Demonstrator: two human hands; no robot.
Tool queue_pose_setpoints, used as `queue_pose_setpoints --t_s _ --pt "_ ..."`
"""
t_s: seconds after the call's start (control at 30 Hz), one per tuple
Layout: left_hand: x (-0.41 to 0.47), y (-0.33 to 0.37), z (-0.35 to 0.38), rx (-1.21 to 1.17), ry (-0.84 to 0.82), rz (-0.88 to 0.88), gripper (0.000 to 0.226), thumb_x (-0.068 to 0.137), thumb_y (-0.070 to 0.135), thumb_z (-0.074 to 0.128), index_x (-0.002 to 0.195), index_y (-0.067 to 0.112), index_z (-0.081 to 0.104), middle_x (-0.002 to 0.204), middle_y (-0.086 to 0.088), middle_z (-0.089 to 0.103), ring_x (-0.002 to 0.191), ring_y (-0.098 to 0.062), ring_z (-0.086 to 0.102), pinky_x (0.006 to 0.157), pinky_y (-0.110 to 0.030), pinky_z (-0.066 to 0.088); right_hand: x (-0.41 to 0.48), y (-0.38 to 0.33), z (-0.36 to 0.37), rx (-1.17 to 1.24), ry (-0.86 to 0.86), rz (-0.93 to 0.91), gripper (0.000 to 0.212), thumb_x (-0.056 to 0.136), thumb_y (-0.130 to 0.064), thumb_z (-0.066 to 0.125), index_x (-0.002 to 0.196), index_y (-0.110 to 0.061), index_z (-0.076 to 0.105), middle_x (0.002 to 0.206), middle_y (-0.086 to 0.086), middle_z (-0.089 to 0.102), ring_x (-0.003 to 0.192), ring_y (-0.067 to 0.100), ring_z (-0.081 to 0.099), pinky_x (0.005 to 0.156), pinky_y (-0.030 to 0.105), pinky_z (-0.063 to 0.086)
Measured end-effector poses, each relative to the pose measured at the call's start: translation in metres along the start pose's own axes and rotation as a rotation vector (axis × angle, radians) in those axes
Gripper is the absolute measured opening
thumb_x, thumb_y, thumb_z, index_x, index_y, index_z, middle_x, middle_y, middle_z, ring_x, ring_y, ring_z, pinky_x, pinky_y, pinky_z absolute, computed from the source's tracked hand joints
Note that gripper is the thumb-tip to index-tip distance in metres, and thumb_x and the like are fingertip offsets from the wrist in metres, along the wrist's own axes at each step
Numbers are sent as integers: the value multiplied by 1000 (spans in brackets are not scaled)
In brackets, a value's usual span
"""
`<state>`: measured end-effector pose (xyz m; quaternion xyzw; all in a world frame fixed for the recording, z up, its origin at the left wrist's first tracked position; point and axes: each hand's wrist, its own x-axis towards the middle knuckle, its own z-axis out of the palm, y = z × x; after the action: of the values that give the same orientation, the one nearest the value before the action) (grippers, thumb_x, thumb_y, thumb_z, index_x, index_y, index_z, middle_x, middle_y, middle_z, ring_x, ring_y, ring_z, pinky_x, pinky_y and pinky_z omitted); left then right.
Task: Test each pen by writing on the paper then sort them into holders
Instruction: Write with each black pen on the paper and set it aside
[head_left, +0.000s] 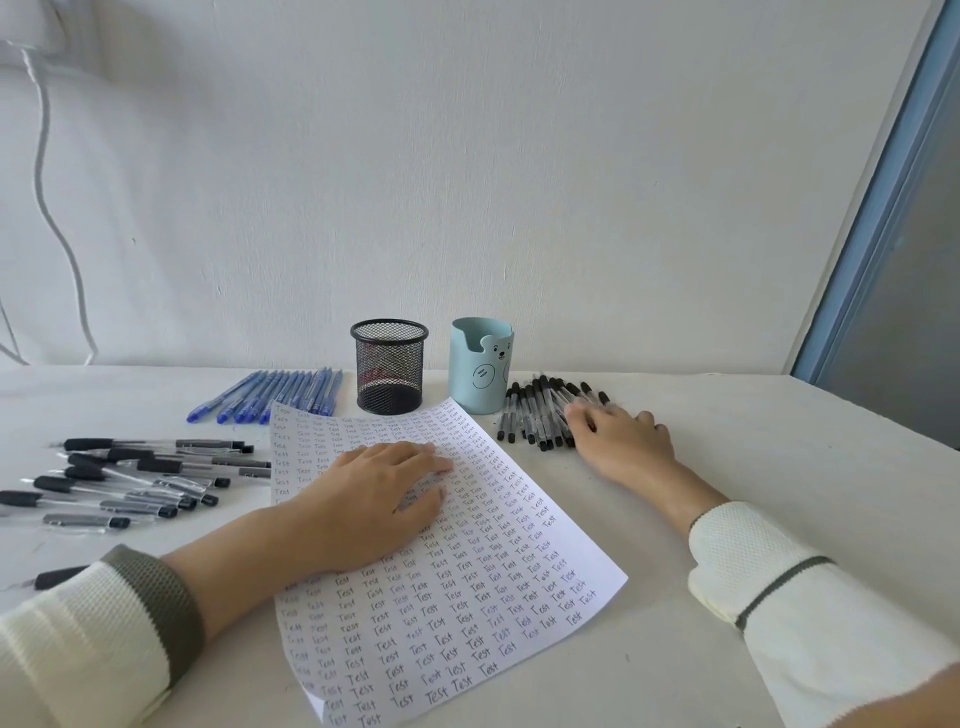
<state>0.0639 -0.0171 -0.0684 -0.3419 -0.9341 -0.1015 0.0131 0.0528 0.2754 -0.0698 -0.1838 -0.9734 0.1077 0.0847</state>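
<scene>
Left hand (379, 499): lies flat on my paper (467, 597), palm down, fingers straight, pressing the sheet to the worktop (753, 467).
Right hand (618, 439): laid over the black-capped pens (535, 415); my fingertips are blurred, so I cannot tell whether they grasp one.
Paper: in front of me, turned at an angle, filled with rows of "Test".
Black-capped pens: bunched just right of the blue bear holder (480, 366).
Holders: the black mesh holder (389, 366) and the blue bear holder stand side by side at the paper's far edge.
Blue pens (275, 397): a row left of the mesh holder.
Black-grip pens (135, 478): scattered on my far left.
</scene>
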Motion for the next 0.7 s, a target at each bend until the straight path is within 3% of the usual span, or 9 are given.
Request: queue_pose_setpoints --t_s 0.1,0.23,0.3,0.4,0.53,0.63,0.7 --pt "1 0 1 -4 14 3 48 101 52 29 148 43 28 159 17 21 145 -5 19 118 -31 11 -1 -2 -2 38 73 -24 56 100 -57 17 151 -37 32 161 5 24 144 33 23 116 46 15" --pt "1 0 0 -8 12 4 48 101 52 30 148 43 28 159 17 22 145 -5 19 119 -33 11 -18 -23 -13 397 245 -433 35 104 -31 41 131 -22 61 150 1 45 141 8 31 114 25 21" --pt "0 1 -1 -15 13 5 48 101 52 30 149 42 29 158 16 24 145 -6 21 119 -33 13 -35 -38 -16 482 102 -604 31 103 -30 45 127 -23 65 144 -8 51 134 -3 34 112 22 23" --pt "-3 2 -5 -48 33 -9 49 102 50 32 149 36 31 155 12 32 141 -9 30 118 -35 22 -45 -48 -8 359 -134 -734 32 101 -40 49 125 -27 66 143 -15 51 137 -4 30 117 27 16" --pt "2 -21 -27 -52 139 -73 42 103 39 41 144 29 42 146 6 46 129 -13 48 109 -34 37 -42 -44 4 298 -153 -813 32 90 -53 58 117 -40 68 137 -19 56 138 3 37 121 45 21" --pt "0 -64 -53 46 259 -161 24 98 27 54 120 28 62 120 8 63 111 -15 59 98 -33 44 -39 -42 7 341 -176 -802 26 84 -62 57 108 -54 64 132 -23 58 134 -1 41 119 44 27" --pt "-8 -94 -68 125 252 -248 13 95 26 60 105 29 67 100 13 61 106 -16 60 94 -35 45 -38 -43 8 359 -187 -798 27 80 -68 53 104 -59 63 131 -26 57 132 -5 43 118 43 30"
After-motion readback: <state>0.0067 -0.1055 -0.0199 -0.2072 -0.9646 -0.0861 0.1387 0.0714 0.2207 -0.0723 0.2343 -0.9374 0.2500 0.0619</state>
